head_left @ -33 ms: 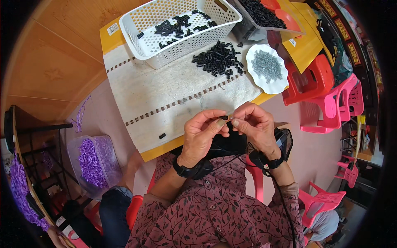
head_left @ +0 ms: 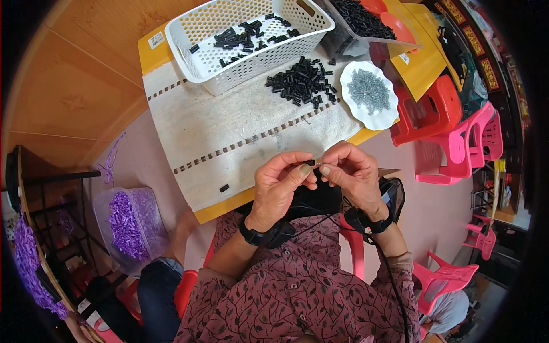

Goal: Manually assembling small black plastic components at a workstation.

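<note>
My left hand [head_left: 277, 186] pinches a small black cylinder [head_left: 310, 162] between thumb and forefinger, just beyond the table's near edge. Facing it, my right hand [head_left: 354, 174] is closed, thumb against forefinger, on a tiny shiny piece [head_left: 319, 164] at the cylinder's right end. Fingertips cover most of that piece, so its exact kind cannot be told. On the cloth-covered table [head_left: 229, 126] lies a heap of similar black cylinders [head_left: 300, 83], and a single loose one [head_left: 224, 188] rests near the front edge. A white scalloped plate [head_left: 384, 121] holds many small grey, glassy-looking pieces [head_left: 369, 91].
Behind the heap stands a white perforated basket [head_left: 214, 86] with black cylinders inside. A clear bin [head_left: 349, 54] full of them is at its right. Red [head_left: 429, 114] and pink stools [head_left: 457, 151] stand to the right; a tub of purple pieces [head_left: 128, 226] is on the left beside another person's leg.
</note>
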Demonstrator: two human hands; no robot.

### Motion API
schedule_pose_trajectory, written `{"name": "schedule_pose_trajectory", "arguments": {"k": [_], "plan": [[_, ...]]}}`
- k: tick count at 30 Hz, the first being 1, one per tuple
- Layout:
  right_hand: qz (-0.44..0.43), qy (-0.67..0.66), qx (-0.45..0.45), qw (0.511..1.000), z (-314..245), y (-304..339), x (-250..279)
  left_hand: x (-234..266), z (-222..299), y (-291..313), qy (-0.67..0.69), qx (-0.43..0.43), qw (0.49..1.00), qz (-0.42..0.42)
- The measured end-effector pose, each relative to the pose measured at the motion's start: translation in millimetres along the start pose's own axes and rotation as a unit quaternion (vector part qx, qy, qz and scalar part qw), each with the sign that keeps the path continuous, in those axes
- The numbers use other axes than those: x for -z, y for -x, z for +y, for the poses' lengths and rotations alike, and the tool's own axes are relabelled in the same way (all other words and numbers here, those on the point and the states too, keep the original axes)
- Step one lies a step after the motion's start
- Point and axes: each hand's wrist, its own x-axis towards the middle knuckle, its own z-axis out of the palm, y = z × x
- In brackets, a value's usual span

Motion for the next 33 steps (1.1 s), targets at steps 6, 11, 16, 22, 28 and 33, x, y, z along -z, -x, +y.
{"name": "schedule_pose_trajectory", "arguments": {"k": [6, 11, 16, 22, 28, 33], "plan": [[-0.009, 0.007, 0.005, 1.0, -0.3, 0.8, 1.3, 0.8, 0.4, -0.5, -0.067, -0.009, 0.998, 0.0], [-0.009, 0.05, 0.016, 0.999, -2.2, -0.3, 0.6, 0.5, -0.6, -1.1, -0.087, -0.02, 0.996, -0.012], [-0.003, 0.107, 0.041, 0.993, -1.9, 0.4, 0.1, 1.2, -2.4, -1.9, -0.097, -0.021, 0.995, -0.011], [-0.015, 0.169, 0.028, 0.985, -8.2, -1.1, 3.2, 1.7, 2.1, -3.2, -0.161, -0.045, 0.986, -0.027], [-0.033, 0.046, -0.083, 0.995, -8.8, -2.7, 9.8, 8.9, -2.2, -3.7, -0.072, 0.027, 0.995, -0.06], [-0.015, 0.0, -0.127, 0.992, -12.6, -4.1, 8.5, 5.5, -0.6, -4.1, 0.07, 0.109, 0.991, -0.028]]}}
